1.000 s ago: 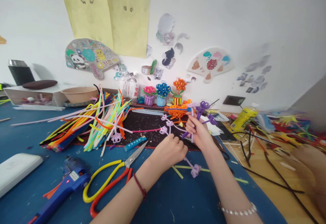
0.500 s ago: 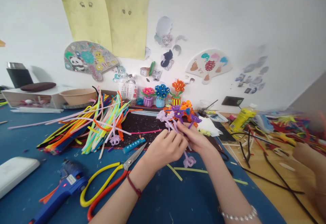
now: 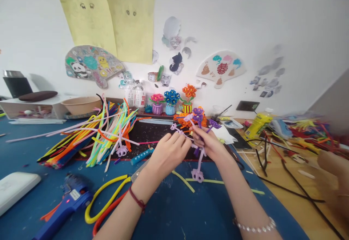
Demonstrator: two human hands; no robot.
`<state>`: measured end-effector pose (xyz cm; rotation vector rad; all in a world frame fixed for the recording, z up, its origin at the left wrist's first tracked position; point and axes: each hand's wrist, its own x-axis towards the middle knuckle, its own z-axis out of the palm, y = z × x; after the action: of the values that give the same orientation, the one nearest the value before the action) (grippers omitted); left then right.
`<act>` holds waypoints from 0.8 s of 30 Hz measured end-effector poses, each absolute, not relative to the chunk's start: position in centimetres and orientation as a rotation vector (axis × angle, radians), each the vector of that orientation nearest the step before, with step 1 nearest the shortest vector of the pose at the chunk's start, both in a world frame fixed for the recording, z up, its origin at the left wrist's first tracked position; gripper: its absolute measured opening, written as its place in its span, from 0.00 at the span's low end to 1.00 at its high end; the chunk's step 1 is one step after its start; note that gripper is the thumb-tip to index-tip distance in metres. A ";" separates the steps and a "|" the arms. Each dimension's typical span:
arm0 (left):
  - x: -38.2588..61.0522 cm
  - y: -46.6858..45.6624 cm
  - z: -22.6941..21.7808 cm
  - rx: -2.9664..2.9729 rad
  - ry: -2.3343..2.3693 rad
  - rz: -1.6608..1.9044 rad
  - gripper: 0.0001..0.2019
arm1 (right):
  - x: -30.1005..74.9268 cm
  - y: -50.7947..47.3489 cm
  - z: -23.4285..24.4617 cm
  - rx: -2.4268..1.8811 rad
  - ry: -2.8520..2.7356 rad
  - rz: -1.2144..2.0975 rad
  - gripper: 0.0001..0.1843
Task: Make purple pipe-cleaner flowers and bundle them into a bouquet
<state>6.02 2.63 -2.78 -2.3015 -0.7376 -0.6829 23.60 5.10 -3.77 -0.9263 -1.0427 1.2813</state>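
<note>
My right hand (image 3: pixel 209 143) is closed round a small bunch of purple and lilac pipe-cleaner flowers (image 3: pixel 198 115), heads up, above the black mat. One lilac stem with a flower end (image 3: pixel 197 174) hangs below that hand. My left hand (image 3: pixel 167 153) is just left of it, fingers curled and pinching a lilac flower stem (image 3: pixel 177 129) that joins the bunch. Both hands hover over the blue table (image 3: pixel 177 211).
A heap of coloured pipe cleaners (image 3: pixel 103 131) lies at left. Yellow- and red-handled scissors (image 3: pixel 109 196) and a blue glue gun (image 3: pixel 65 203) lie near the front. Small flower pots (image 3: pixel 171 103) stand by the wall. Another person's hand (image 3: pixel 334 167) is at far right.
My hands came together: the left hand rose to the bunch and took a lilac stem, and the bunch in my right hand shifted slightly left and down.
</note>
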 end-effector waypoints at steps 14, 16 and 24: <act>7.0 1.5 -2.7 -2.926 -1.077 -0.713 0.08 | 24.0 5.4 -3.9 -0.944 -0.936 1.319 0.17; 6.9 1.4 -2.3 -3.034 -1.141 -0.804 0.09 | 24.2 5.5 -4.0 -0.929 -0.909 1.316 0.16; 7.2 0.6 -2.1 -3.393 -1.213 -0.967 0.08 | 24.4 6.0 -4.6 -0.913 -0.842 1.278 0.14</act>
<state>7.18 0.61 -2.09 -3.3932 -1.2128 -0.9674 24.43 5.96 -4.58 -0.9130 -0.8424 1.2777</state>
